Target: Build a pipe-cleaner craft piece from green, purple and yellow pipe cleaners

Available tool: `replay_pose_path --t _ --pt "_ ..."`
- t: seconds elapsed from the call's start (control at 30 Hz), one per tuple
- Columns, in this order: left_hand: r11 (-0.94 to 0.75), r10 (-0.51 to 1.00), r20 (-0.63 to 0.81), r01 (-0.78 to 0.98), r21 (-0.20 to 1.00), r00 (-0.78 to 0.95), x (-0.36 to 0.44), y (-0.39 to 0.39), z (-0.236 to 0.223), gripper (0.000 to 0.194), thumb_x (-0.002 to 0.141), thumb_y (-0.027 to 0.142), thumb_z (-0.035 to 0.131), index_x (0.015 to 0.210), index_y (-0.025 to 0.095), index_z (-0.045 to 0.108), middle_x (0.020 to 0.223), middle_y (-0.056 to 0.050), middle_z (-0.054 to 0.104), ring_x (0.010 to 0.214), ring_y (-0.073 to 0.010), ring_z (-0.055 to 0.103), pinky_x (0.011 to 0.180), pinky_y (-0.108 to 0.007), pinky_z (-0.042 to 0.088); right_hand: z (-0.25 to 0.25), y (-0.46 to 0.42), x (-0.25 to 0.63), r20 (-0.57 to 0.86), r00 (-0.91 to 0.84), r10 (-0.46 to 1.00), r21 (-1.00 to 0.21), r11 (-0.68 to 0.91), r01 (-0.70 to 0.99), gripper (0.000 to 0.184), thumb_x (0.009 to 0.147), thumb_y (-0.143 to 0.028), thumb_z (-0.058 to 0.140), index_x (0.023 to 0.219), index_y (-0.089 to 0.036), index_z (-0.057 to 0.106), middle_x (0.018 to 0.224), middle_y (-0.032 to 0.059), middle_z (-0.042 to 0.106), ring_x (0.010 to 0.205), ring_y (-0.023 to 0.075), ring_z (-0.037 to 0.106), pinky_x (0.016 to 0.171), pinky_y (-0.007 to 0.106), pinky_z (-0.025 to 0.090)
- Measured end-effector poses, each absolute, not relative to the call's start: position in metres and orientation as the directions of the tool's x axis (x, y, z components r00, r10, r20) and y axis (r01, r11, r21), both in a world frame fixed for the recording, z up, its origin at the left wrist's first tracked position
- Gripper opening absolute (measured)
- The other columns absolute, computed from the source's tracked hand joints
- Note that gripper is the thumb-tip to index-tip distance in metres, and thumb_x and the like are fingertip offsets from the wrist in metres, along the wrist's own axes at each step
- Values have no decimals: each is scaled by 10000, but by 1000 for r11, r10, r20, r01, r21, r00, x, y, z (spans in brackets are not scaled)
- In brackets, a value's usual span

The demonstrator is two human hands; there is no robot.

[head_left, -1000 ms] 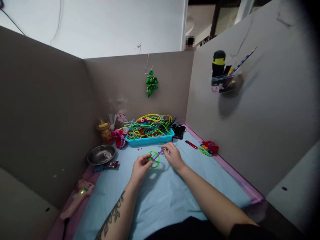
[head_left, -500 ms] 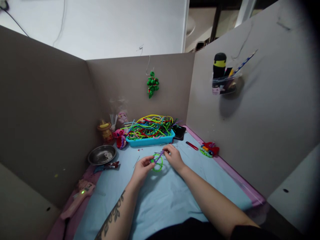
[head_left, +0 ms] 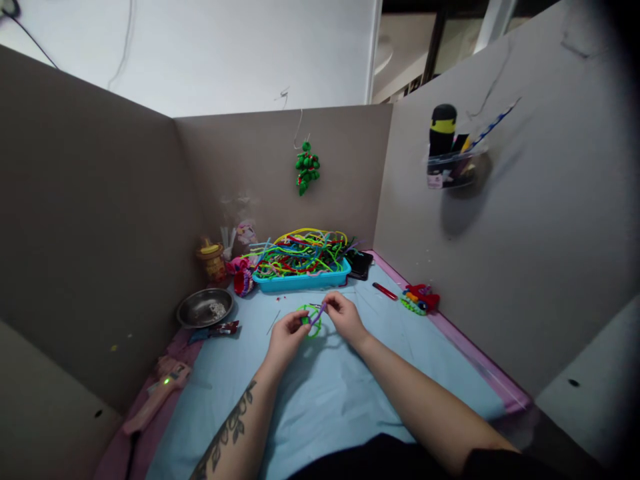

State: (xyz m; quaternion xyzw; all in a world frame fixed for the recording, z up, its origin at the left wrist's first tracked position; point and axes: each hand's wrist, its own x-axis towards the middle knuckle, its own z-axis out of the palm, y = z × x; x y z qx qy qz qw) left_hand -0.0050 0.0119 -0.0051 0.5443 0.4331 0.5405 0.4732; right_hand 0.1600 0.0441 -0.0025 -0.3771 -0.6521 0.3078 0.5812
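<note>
Above the light blue table cover, my left hand [head_left: 291, 331] pinches a bundle of pipe cleaners where purple and green meet. A bright green pipe cleaner [head_left: 316, 331] bends into loops around the fingertips. From that grip a purple pipe cleaner [head_left: 317, 315] runs up to the right, its far end pinched between thumb and finger of my right hand [head_left: 345, 315]. How the purple and green pieces join is hidden behind the left fingers. A thin needle-like rod [head_left: 273, 323] lies left of my left hand.
Behind the hands stands a blue tray [head_left: 300, 283] heaped with colourful pipe cleaners. On the left are a metal bowl [head_left: 193, 312] and a pink glue gun [head_left: 159, 399]. A red cutter [head_left: 385, 291] and a colourful fuzzy piece [head_left: 420, 299] lie right. Grey panels [head_left: 345, 167] enclose the table.
The green loops have turned and shifted slightly left. My right hand has moved down a little, still pinching the purple pipe cleaner. The view has shifted slightly.
</note>
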Motion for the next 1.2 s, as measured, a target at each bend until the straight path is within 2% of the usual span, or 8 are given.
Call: replay_pose_path --t 0.17,0.33,0.43,0.57,0.7,0.87,1.07,1.2 --pt "-207 978 208 -57 977 19 -5 12 -5 361 600 243 729 934 123 668 782 -66 685 668 -154 600 635 -257 454 -2 40 153 406 -285 868 -888 449 101 65 732 -241 552 718 -179 541 620 -37 513 588 112 468 563 223 378" --pt "-237 971 233 -79 968 -47 -7 14 -7 358 602 257 735 933 136 672 756 -50 678 652 -147 591 625 -252 448 2 32 150 403 -326 855 -869 469 156 118 716 -224 580 826 -183 570 714 -23 559 654 124 505 619 237 409" --pt "-238 969 227 -138 961 -93 -8 15 -7 378 599 261 744 948 142 665 791 -55 682 696 -153 603 672 -262 455 2 25 149 458 -323 828 -795 544 269 449 641 -186 641 1075 -210 527 955 20 579 832 166 528 733 281 433" --pt "-196 979 174 -257 946 -106 -9 16 -6 414 579 256 763 961 144 652 873 -77 686 779 -169 618 742 -286 459 -4 16 141 532 -319 785 -679 620 394 890 559 -202 728 1341 -218 302 1202 95 479 1050 238 459 902 373 394" --pt "-140 989 118 -292 946 -91 -9 15 -5 458 553 265 780 970 128 646 820 -73 681 709 -143 606 683 -258 453 -8 14 134 615 -301 729 -566 674 475 652 685 -149 623 1289 -204 383 1126 90 551 1001 232 475 890 390 396" --pt "-78 996 63 -316 946 -59 -7 15 -6 494 554 286 781 992 117 628 579 22 576 498 -67 489 504 -189 364 -4 20 140 696 -291 657 -460 718 522 121 814 -171 535 909 -206 602 829 45 634 830 204 530 778 356 418" --pt "-89 993 55 -355 930 -105 -7 16 -4 511 552 280 783 1007 119 614 588 29 566 521 -63 487 523 -185 363 1 11 142 797 -305 521 -331 801 499 178 848 -129 448 835 -196 612 752 60 629 772 188 540 742 349 431" --pt "-145 981 84 -364 920 -177 -10 17 -2 486 555 279 781 987 123 620 610 23 582 537 -65 489 523 -183 359 5 -6 132 760 -579 297 -219 955 202 188 830 -139 432 833 -212 605 750 47 625 769 174 549 741 332 449"
